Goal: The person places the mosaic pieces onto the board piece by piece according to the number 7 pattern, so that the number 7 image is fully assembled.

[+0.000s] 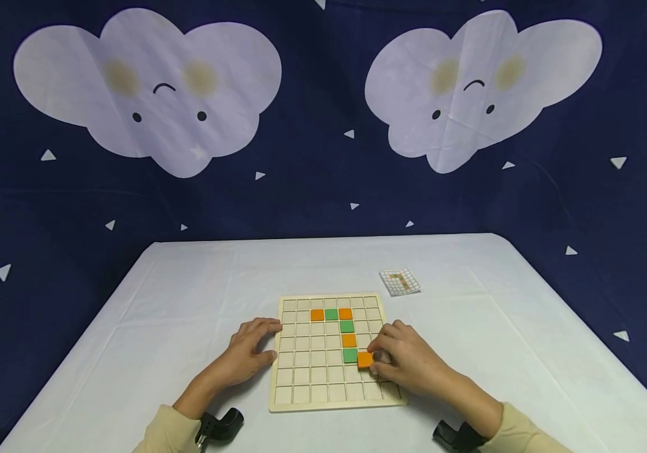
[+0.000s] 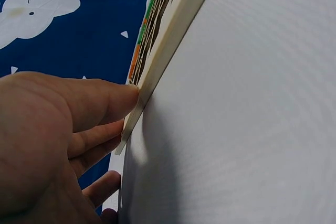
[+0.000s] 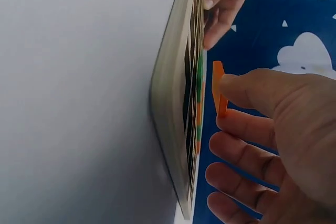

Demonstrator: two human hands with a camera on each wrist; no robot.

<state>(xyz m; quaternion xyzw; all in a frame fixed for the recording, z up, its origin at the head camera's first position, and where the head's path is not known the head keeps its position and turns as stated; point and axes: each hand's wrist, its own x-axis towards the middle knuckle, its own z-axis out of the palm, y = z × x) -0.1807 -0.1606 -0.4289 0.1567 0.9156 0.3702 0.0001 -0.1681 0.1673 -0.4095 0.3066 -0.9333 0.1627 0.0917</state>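
Observation:
A pale wooden grid board (image 1: pixel 300 376) lies on the table, with orange and green square tiles in a row and a column. One is a green tile (image 1: pixel 349 355) at the column's lower end. My right hand (image 1: pixel 410 362) pinches an orange tile (image 3: pixel 219 88) between thumb and index finger. In the right wrist view this tile is held apart from the board, above its surface, while the other fingers spread loosely. At the board's left edge, my left hand (image 1: pixel 244 355) touches the rim with thumb and fingertips, its fingers relaxed.
Beyond the board's far right corner lies a small card (image 1: pixel 400 282) printed with a grid pattern of coloured squares. A white cloth covers the table (image 1: pixel 187 302). Behind it hangs a dark blue curtain (image 1: pixel 323 189) with clouds and triangles.

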